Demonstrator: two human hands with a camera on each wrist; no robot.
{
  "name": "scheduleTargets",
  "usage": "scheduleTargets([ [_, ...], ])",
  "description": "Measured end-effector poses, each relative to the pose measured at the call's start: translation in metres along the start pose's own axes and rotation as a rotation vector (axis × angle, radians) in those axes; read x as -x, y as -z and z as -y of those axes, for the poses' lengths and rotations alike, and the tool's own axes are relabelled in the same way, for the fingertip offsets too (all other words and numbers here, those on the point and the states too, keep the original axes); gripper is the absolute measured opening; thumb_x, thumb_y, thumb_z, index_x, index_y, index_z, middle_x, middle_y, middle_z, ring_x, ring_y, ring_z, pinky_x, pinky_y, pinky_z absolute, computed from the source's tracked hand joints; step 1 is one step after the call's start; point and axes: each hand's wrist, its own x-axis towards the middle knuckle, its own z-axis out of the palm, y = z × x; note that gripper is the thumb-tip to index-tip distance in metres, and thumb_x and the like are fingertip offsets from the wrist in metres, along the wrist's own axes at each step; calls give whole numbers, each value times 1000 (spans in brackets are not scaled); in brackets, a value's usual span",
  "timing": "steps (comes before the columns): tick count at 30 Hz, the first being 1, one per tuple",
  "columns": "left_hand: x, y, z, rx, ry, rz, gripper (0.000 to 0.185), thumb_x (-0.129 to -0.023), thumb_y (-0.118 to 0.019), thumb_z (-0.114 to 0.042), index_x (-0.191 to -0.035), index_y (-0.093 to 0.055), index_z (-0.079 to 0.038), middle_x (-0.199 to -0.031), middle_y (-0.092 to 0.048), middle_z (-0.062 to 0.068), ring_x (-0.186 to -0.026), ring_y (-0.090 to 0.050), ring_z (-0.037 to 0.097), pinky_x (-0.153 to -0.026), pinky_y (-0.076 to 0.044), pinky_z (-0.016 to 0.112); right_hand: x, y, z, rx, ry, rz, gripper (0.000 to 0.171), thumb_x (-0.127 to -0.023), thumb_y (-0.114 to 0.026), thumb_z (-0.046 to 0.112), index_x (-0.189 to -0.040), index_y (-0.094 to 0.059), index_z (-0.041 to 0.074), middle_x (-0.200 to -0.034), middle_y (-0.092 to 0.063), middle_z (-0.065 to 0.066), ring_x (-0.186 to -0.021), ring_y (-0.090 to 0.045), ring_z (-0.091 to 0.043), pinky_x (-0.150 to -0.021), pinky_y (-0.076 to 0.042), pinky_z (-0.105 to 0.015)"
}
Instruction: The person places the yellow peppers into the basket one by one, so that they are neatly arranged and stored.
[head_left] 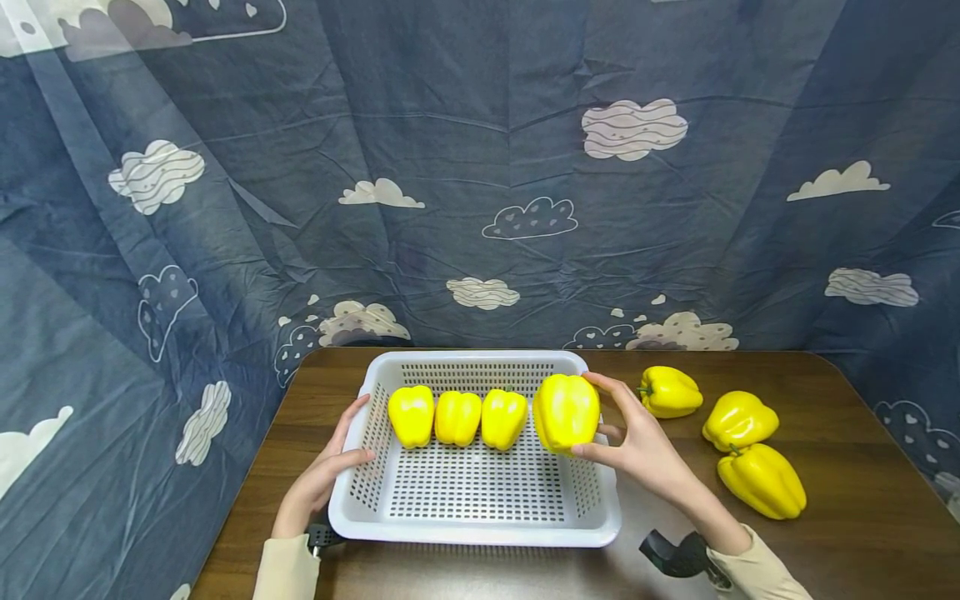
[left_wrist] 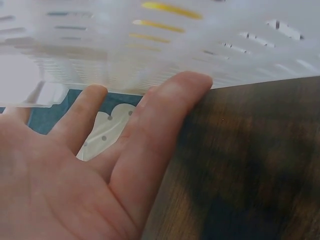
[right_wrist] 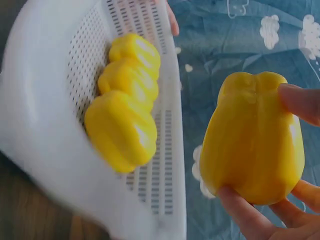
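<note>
A white perforated basket (head_left: 472, 533) sits mid-table with three yellow bell peppers (head_left: 458, 417) lined up along its far wall. My right hand (head_left: 611, 421) holds another yellow pepper (head_left: 566, 412) upright over the basket's right side, beside that row. In the right wrist view the thumb (right_wrist: 240, 210) is under that pepper (right_wrist: 252, 140) and a fingertip (right_wrist: 300, 102) on top. My left hand (head_left: 341, 446) rests against the basket's left wall, thumb at the rim. The left wrist view shows its straight fingers (left_wrist: 150, 130) touching the wall (left_wrist: 150, 45).
Three more yellow peppers (head_left: 669, 391) (head_left: 740, 419) (head_left: 761, 481) lie on the dark wooden table (head_left: 862, 517) right of the basket. A blue cloud-print cloth (head_left: 480, 183) hangs behind and on both sides. The table's left edge runs just beside my left hand.
</note>
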Motion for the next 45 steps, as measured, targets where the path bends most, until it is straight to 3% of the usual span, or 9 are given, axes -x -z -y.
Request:
scheduleTargets([
  [8, 1, 0, 0, -3, 2, 5, 82, -88, -51, -4, -152, -5, -29, -156, 3, 16, -129, -24, 52, -85, -43, 54, -9, -17, 8, -44, 0, 30, 89, -70, -84, 8, -144, -34, 9, -146, -30, -15, -128, -37, -43, -86, -48, -36],
  [14, 1, 0, 1, 4, -3, 12, 83, -88, -51, -3, -152, -5, -28, -156, 3, 15, -130, -23, 52, -86, -42, 54, -13, -31, 19, -104, 8, 42, 86, -70, -84, 6, -142, -37, 8, -145, -29, -18, -127, -38, -43, -85, -50, -41],
  [21, 0, 0, 1, 11, 0, 8, 83, -88, -52, -4, -152, -5, -28, -156, 3, 15, -130, -22, 52, -85, -42, 54, -21, -48, 26, -114, 5, 67, 90, -67, -85, 6, -143, -38, 10, -145, -32, -14, -128, -38, -38, -86, -49, -34],
  [27, 0, 0, 1, 9, -2, 10, 82, -88, -52, -5, -151, -5, -29, -156, 2, 15, -129, -24, 51, -86, -42, 55, -27, -62, 29, -125, 32, 79, 87, -66, -86, 8, -140, -40, 7, -140, -37, -15, -126, -40, -40, -85, -50, -35],
  [38, -1, 0, 1, 13, -1, 16, 81, -89, -51, -5, -151, -5, -30, -155, 0, 16, -127, -27, 51, -85, -43, 55, -32, -88, 40, -147, -17, 103, 86, -65, -86, 4, -139, -42, 9, -133, -42, -17, -109, -57, -37, -80, -52, -33],
  [45, 0, 0, 0, 13, -11, 19, 80, -89, -50, -4, -151, -5, -29, -155, 1, 17, -127, -27, 51, -85, -43, 56, -34, -104, 39, -198, -1, 132, 86, -64, -83, -2, -139, -41, 5, -135, -37, -18, -116, -50, -38, -81, -51, -32],
])
